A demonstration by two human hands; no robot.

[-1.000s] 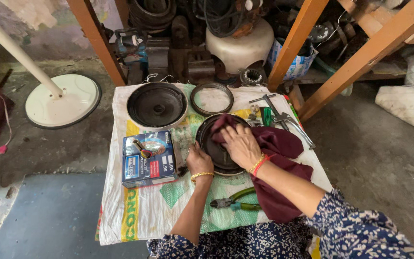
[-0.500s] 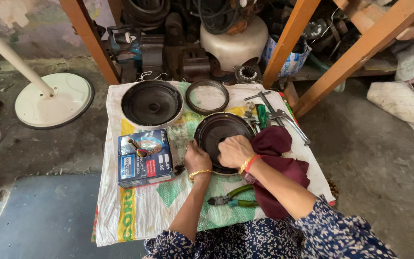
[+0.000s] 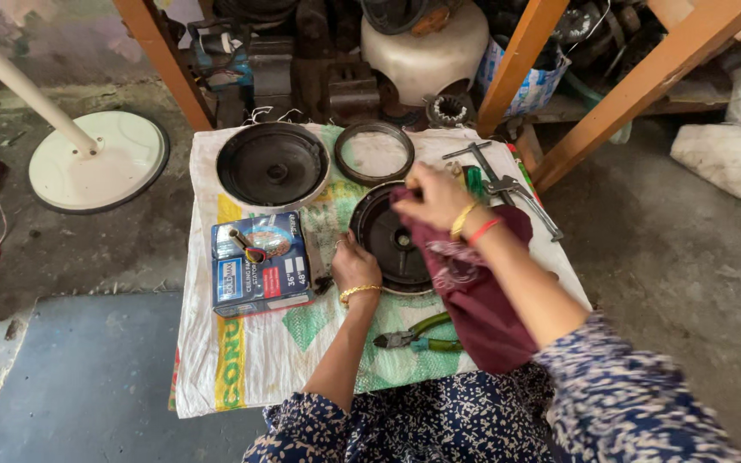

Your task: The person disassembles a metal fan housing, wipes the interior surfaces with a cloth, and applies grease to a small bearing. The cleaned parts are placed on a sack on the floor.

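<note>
A round black dish-shaped metal cover lies on a woven sack spread on the floor. My left hand grips the cover's near left rim. My right hand presses a maroon cloth onto the cover's far right rim; the cloth trails down toward my lap and hides part of the cover.
A second black cover, a metal ring, a blue box, green-handled pliers and a puller tool lie on the sack. Orange wooden posts and cluttered parts stand behind. A white fan base is at left.
My right hand with the cloth has moved from the cover's middle to its far right rim. The view has tilted slightly; my left hand stays on the rim.
</note>
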